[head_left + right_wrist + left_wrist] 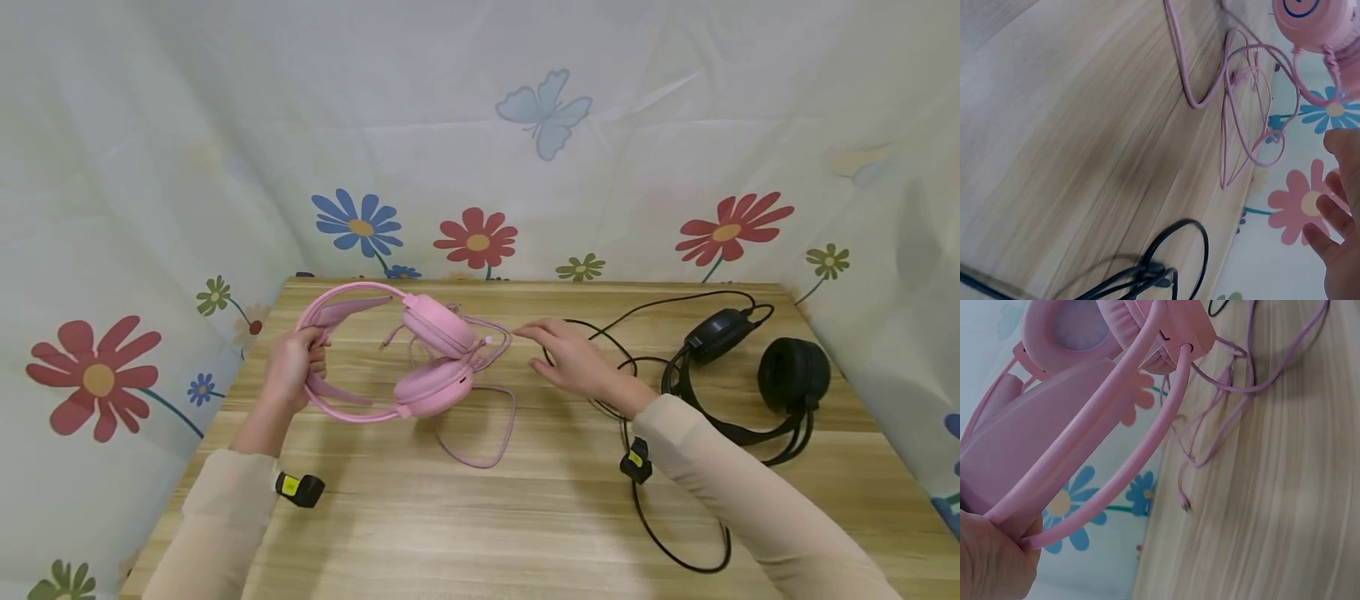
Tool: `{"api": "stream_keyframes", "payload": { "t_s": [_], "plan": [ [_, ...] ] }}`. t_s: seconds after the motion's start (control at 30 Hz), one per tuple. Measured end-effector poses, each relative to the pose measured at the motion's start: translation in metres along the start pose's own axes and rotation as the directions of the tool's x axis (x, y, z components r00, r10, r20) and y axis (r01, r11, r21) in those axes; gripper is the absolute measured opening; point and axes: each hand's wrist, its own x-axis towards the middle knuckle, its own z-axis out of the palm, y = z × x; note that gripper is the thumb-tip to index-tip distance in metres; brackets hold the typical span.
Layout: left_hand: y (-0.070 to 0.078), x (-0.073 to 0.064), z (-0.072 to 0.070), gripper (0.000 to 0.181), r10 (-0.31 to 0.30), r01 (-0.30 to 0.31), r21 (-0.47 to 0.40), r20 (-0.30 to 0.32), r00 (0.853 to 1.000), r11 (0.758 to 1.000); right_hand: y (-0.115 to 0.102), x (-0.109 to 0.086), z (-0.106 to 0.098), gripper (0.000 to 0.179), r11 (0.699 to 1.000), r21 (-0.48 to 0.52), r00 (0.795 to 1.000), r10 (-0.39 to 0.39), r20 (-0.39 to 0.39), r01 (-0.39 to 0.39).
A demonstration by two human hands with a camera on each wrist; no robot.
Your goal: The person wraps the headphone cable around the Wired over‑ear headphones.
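My left hand [294, 367] grips the headband of a pink headset [433, 387], fingers curled round the middle of the band. Both ear cups point right, close together, with the headset raised over the table in the left wrist view. Its pink cable [1235, 394] trails in loops on the wood, and a plug [1184, 501] lies at one end. Just right of the ear cups, my right hand [566, 357] hovers with fingers extended and nothing in its grasp. In the right wrist view, the fingers [1335, 219] are spread and apart from the pink ear cup [1310, 22].
A black headset [793, 375] lies at the table's right side. Its black cable [678, 560] loops under my right forearm toward the front. The wooden table [450, 533] meets a flower-patterned cloth [420, 150] at the back and sides.
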Motion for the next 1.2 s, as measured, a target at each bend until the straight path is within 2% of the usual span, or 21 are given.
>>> {"api": "stream_keyframes", "payload": {
  "t_s": [0.27,0.37,0.43,0.53,0.63,0.7,0.77,0.8,0.9,0.97,1.0,1.13,1.17,1.2],
  "plan": [
    [0.011,-0.011,0.027,0.022,0.025,-0.025,-0.006,0.078,0.997,1.0,-0.006,0.011,0.009,0.047,0.994,0.055,0.996,-0.09,0.001,0.09],
    [0.015,-0.014,0.037,0.021,0.036,-0.037,0.006,0.087,0.996,0.999,-0.007,0.012,0.012,0.047,0.987,0.138,0.996,-0.086,0.006,0.085],
    [0.017,-0.016,0.042,0.021,0.041,-0.042,0.004,0.089,0.995,0.999,-0.009,0.012,0.013,0.046,0.972,0.23,0.999,-0.046,0.028,0.039],
    [0.019,-0.018,0.049,0.022,0.052,-0.052,0.001,0.089,0.995,0.999,-0.011,0.009,0.012,0.044,0.913,0.399,0.993,0.046,0.11,-0.087],
    [0.021,-0.019,0.055,0.023,0.053,-0.051,-0.023,0.094,0.994,0.998,-0.014,0.006,0.012,0.033,0.812,0.538,0.968,0.134,0.21,-0.229],
    [0.022,-0.02,0.058,0.024,0.053,-0.049,-0.036,0.101,0.994,0.998,-0.016,0.003,0.011,0.025,0.752,0.594,0.955,0.171,0.242,-0.285],
    [0.022,-0.021,0.06,0.025,0.056,-0.051,-0.049,0.11,0.992,0.998,-0.018,0.002,0.011,0.017,0.721,0.625,0.953,0.19,0.237,-0.299],
    [0.022,-0.021,0.061,0.025,0.059,-0.053,-0.051,0.115,0.992,0.997,-0.018,0.001,0.012,0.013,0.723,0.628,0.957,0.191,0.219,-0.288],
    [0.024,-0.023,0.064,0.025,0.07,-0.063,-0.057,0.125,0.99,0.996,-0.022,0.0,0.01,0.009,0.76,0.593,0.964,0.205,0.171,-0.267],
    [0.027,-0.024,0.065,0.025,0.075,-0.067,-0.063,0.131,0.989,0.996,-0.019,-0.003,0.012,0.007,0.789,0.572,0.975,0.195,0.109,-0.222],
    [0.028,-0.025,0.066,0.025,0.079,-0.071,-0.065,0.131,0.988,0.995,-0.017,-0.005,0.012,0.007,0.792,0.57,0.975,0.199,0.097,-0.218],
    [0.031,-0.028,0.065,0.026,0.095,-0.086,-0.071,0.128,0.987,0.994,-0.008,-0.015,0.012,0.011,0.745,0.594,0.951,0.275,0.14,-0.303],
    [0.031,-0.028,0.064,0.026,0.098,-0.089,-0.071,0.126,0.987,0.993,-0.007,-0.016,0.011,0.014,0.727,0.592,0.936,0.303,0.178,-0.348],
    [0.032,-0.029,0.064,0.027,0.098,-0.09,-0.074,0.125,0.987,0.993,-0.006,-0.018,0.008,0.017,0.703,0.583,0.913,0.337,0.23,-0.406]
  ]
}}
